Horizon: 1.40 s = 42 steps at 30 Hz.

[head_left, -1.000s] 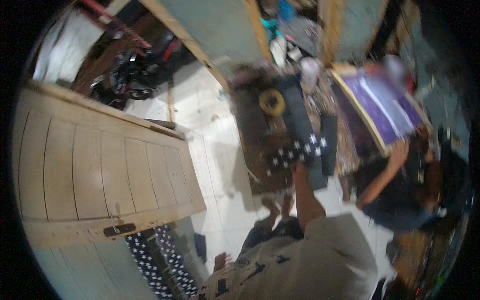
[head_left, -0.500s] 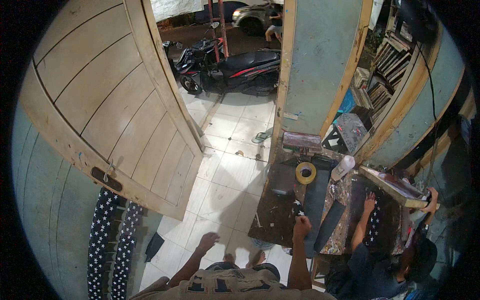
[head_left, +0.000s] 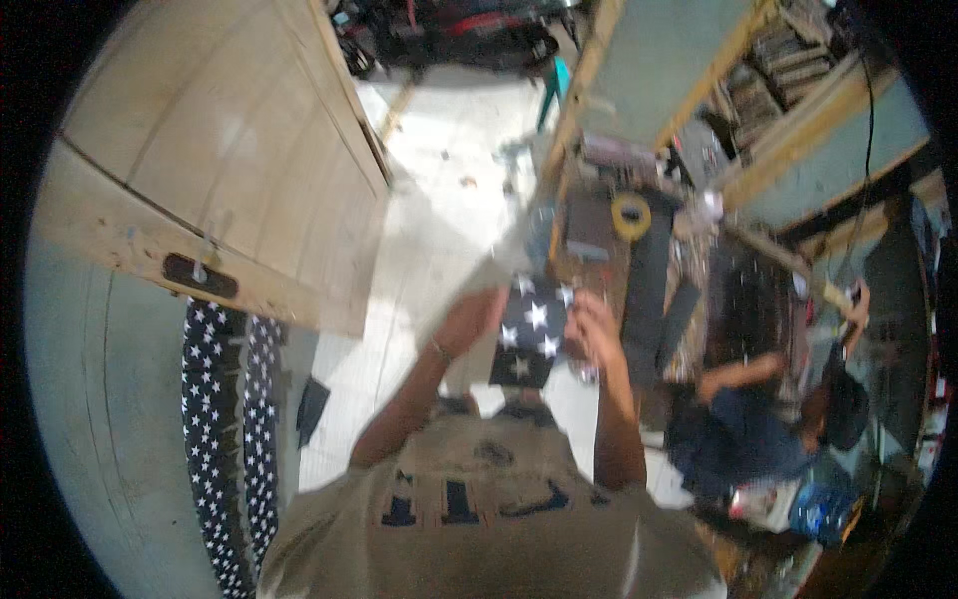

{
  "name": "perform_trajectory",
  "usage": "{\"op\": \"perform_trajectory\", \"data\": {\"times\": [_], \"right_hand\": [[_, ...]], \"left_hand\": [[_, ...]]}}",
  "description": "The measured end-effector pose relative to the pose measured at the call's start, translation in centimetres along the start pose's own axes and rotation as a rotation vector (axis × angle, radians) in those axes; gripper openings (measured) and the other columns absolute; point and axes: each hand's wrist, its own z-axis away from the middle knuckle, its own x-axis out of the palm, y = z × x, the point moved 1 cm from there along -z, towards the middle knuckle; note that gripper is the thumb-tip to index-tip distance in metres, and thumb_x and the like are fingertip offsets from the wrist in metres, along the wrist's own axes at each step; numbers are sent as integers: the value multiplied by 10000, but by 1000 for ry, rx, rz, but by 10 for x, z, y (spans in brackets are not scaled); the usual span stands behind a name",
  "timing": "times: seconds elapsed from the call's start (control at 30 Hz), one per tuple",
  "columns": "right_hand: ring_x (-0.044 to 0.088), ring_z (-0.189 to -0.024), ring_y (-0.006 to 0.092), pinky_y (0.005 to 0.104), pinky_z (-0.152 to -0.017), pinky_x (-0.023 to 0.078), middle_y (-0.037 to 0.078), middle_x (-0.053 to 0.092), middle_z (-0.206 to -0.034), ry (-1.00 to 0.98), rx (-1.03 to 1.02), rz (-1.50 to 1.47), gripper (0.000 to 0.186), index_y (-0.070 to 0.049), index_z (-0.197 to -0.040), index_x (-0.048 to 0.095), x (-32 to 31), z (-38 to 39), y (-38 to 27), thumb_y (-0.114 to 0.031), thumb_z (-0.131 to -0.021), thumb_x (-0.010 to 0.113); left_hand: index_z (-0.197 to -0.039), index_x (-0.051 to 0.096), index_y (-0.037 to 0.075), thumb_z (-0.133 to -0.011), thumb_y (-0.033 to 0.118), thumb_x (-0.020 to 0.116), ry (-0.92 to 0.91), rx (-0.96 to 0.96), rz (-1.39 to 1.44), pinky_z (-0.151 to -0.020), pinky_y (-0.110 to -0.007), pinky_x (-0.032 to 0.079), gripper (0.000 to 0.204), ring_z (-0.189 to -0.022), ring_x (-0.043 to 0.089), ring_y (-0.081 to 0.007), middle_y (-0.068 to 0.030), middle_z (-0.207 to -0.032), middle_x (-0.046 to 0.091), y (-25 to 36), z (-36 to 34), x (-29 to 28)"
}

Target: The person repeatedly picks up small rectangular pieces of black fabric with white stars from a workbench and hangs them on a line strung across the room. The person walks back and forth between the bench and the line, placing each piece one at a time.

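Note:
A black piece printed with white stars (head_left: 529, 334), flat and roughly square, is held in front of my shirt. Motion blur leaves it unclear whether it is cloth or a thin sheet. My left hand (head_left: 482, 317) grips its left edge, the fingertips smeared. On the opposite edge, my right hand (head_left: 593, 327) pinches it with bent fingers. The piece hangs just left of the worktable, above the pale floor.
A dark worktable (head_left: 589, 215) bears a yellow tape roll (head_left: 631, 216) and a pale bottle (head_left: 710, 207). At right a co-worker (head_left: 748, 424) leans over it. Star-printed strips (head_left: 208, 399) hang below the open wooden door (head_left: 239, 150). A motorbike (head_left: 449, 35) stands outside.
My right hand has brought the star-printed piece from the table's edge to in front of me, and my left hand has taken its other side. The co-worker's arm has drawn back. My view has shifted.

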Motion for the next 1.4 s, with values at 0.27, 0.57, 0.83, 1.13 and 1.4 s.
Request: {"op": "perform_trajectory", "data": {"times": [0.27,0.57,0.83,1.13,1.4], "right_hand": [[571,-602,109,251,-540,520,36,570,-768,-40,-23,-149,65,-26,-865,536,17,-10,16,-21,-844,475],[637,-766,233,337,-705,525,161,621,-996,69,57,93,328,52,-1082,527,-19,-21,83,-178,-850,550],[611,-656,207,322,-569,511,104,612,-838,560,271,-280,223,-36,-979,556,-122,2,189,-198,-826,553],[588,-625,215,362,-570,518,100,592,-751,834,16,-998,154,-14,-785,533,-251,-58,212,-157,-834,504],[551,-570,184,306,-533,508,68,537,-628,1070,140,-1207,141,-46,-709,530,-283,-118,192,-117,-831,530]], "left_hand": [[-1016,558,-30,-874,260,525,2,-309,997,-718,-270,444,324,-795,511,-73,-6,-852,574,-6,9,0],[-974,595,-19,-865,206,455,219,-226,608,-772,-347,444,287,-867,572,-223,-146,-951,619,-40,18,-20],[-1042,569,-41,-901,143,413,365,-283,813,-784,-331,469,280,-896,573,-161,-111,-1015,603,-61,34,-20],[-1085,531,-12,-897,190,405,446,-494,1257,-877,-350,411,304,-987,541,-217,-117,-1076,581,-77,26,-13],[-1075,548,1,-867,174,452,498,-550,1238,-858,-356,424,287,-964,553,-229,-119,-1057,591,-58,39,-6]]}}
